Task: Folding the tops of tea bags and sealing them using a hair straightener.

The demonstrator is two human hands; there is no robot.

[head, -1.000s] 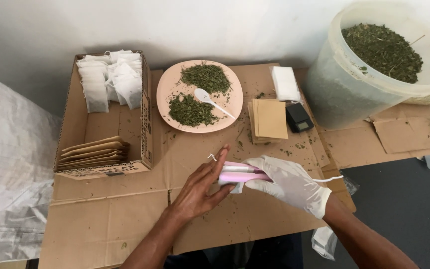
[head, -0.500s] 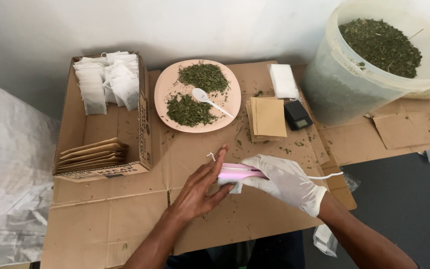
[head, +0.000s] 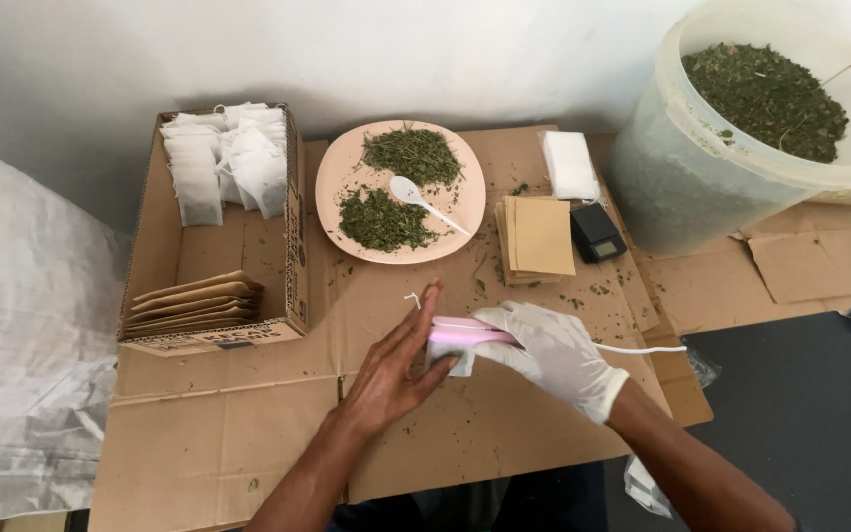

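My right hand [head: 556,353], in a white glove, grips a pink clamp-shaped tool [head: 467,333] with a white cord [head: 642,349] trailing to the right. The tool's jaws sit over a small white tea bag [head: 453,361] on the cardboard. My bare left hand [head: 394,370] lies flat beside the tool's tip, fingers together and touching the bag's left edge. A thin white string [head: 413,299] pokes out just beyond the fingertips.
A pink plate [head: 332,187] holds two heaps of dried green herb and a white spoon [head: 424,201]. A cardboard box [head: 289,227] at left holds white tea bags and brown envelopes. Brown envelopes [head: 540,236], a small black scale [head: 597,232], a white pad [head: 569,164] and a big herb bucket [head: 682,177] stand at right.
Both hands and the pink tool have stayed almost in place on the tea bag; the view has shifted slightly.
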